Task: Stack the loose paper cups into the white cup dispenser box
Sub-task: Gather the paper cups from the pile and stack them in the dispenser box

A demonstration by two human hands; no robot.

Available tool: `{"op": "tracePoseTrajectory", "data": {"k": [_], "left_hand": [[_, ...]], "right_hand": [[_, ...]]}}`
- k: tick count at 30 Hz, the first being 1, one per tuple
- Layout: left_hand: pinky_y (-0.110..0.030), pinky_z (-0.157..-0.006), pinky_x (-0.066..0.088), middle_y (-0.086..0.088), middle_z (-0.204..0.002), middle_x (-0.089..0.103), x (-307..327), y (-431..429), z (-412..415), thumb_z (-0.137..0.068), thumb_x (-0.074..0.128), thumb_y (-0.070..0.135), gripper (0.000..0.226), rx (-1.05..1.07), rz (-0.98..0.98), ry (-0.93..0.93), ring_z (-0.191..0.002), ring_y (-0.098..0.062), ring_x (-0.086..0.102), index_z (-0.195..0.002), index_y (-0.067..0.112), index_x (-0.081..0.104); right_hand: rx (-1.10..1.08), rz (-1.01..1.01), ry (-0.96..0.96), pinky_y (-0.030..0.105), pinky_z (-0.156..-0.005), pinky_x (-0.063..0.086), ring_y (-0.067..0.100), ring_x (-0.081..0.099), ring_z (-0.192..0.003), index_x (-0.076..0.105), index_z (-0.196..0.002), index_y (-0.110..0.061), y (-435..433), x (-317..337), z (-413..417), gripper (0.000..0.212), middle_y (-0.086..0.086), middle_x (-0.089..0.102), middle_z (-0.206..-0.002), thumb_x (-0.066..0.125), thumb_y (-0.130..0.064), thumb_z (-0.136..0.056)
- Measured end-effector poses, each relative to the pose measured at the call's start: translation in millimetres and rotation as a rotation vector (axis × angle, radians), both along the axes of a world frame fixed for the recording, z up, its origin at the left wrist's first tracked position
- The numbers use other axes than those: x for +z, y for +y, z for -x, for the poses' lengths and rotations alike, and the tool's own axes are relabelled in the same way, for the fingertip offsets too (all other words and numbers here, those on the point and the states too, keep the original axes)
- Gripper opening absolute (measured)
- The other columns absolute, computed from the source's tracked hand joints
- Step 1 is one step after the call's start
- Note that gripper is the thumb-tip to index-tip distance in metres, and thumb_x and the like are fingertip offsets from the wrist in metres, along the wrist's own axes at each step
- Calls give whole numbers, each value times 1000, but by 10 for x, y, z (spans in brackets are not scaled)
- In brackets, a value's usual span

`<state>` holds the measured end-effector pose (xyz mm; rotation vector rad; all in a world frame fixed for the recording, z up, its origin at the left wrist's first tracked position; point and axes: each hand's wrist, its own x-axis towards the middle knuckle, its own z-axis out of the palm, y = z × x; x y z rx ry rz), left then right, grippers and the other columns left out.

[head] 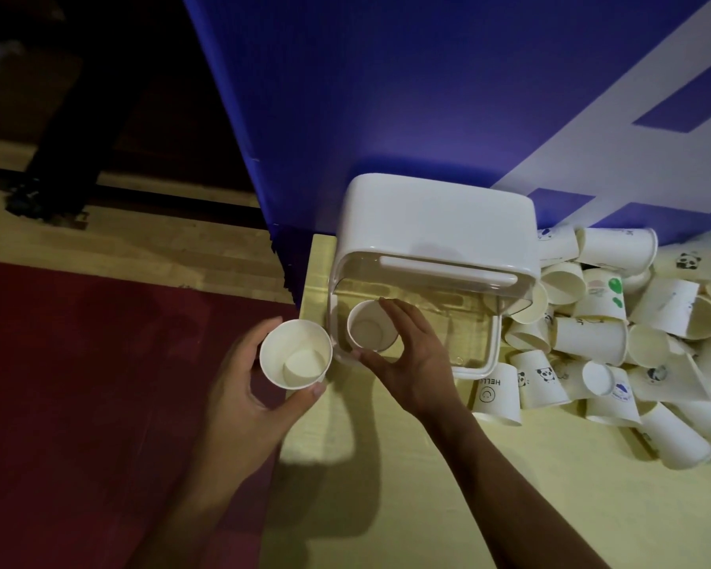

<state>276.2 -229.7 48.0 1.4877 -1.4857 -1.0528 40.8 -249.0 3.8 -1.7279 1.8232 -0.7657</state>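
Gripping a white paper cup [295, 353] in the left hand [247, 388], fingers and thumb curling round its wall, mouth facing up at the camera, just left of the white cup dispenser box [436, 215] and apart from it. Pinching a second cup [370, 326] with the right hand [411, 363], thumb on the near side, fingers reaching over the far rim, holding it mouth-up at the left end of the box inside the clear lower part [468, 338]; not managing to tell whether it is sitting on the bottom or hanging above it. Showing the box standing on the yellow counter [427, 486], solid white top toward the back, clear part facing the near side, back up against a blue panel [386, 76] with white stripes. Logging a pile of loose cups [633, 342] lying right of the box and crowding up to its right side, mostly tipped over, mouths pointing all ways. Noting a HELLO cup [495, 398] just beside the box's near right corner, a panda cup [544, 384] next to that, a green-blob cup [604, 293] further right. Catching red floor [79, 384] left of the box past the counter edge, dark legs [58, 158] standing far back-left of the box.
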Motion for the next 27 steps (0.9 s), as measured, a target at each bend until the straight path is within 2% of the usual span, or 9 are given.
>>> {"op": "tracePoseTrajectory", "data": {"k": [3,5,8,12,15,18,20,24,27], "left_hand": [[-39,-103,53,18,-136,62,6,-13,68,-64,91,47,81,-12,-13,14,-128,-12,60,-135,46,54],[-42,-102,53,15,-136,63,30,-44,146,-65,92,47,80,-23,-8,36,-127,-15,61,-136,47,54],[-31,-99,54,17,-133,64,84,-106,339,-69,99,28,81,-59,24,39,-125,-13,62,-136,40,56],[-12,-95,45,18,-132,63,118,-209,613,-68,97,16,82,-146,50,-12,-123,-1,58,-137,34,57],[-2,-94,38,21,-132,59,102,-261,762,-66,98,15,87,-182,70,-72,-120,15,52,-142,21,57],[0,-93,37,32,-130,53,62,-285,834,-67,97,8,87,-183,72,-82,-119,24,48,-142,24,56],[0,-93,38,30,-131,55,28,-299,849,-69,95,7,86,-182,65,-82,-119,23,49,-143,24,55],[-2,-93,39,14,-135,62,-56,-313,861,-72,94,12,83,-177,46,-105,-119,18,51,-144,26,55],[-1,-91,39,13,-135,63,-83,-351,871,-73,93,16,83,-162,21,-106,-119,5,56,-144,30,54]], "right_hand": [[13,-12,-17,41,-110,48,17,49,-138,49,-150,-17,80,64,44,82,-1,52,-151,76,-57,-83],[-23,28,-86,35,-112,45,11,47,-140,50,-149,-19,179,207,76,69,-5,53,-149,74,-47,-91],[-85,14,-273,27,-109,45,5,49,-138,52,-148,-27,316,503,94,62,-18,53,-146,69,-52,-94],[-5,-12,-348,30,-109,45,7,49,-139,47,-152,-28,359,731,106,79,-19,53,-148,73,-62,-85],[8,13,-352,26,-107,46,7,53,-134,51,-149,-24,308,759,127,77,-16,57,-143,84,-47,-83],[12,69,-324,24,-105,46,7,56,-130,54,-144,-24,259,704,172,68,-15,60,-139,85,-34,-85],[12,86,-303,22,-106,45,5,56,-130,55,-144,-23,241,657,197,67,-15,60,-139,85,-35,-85],[-1,74,-298,17,-105,42,1,55,-129,54,-144,-22,228,570,201,69,-15,60,-139,85,-36,-84],[-24,59,-321,19,-104,45,3,57,-127,54,-144,-23,188,537,181,68,-15,61,-137,85,-37,-85]]}}
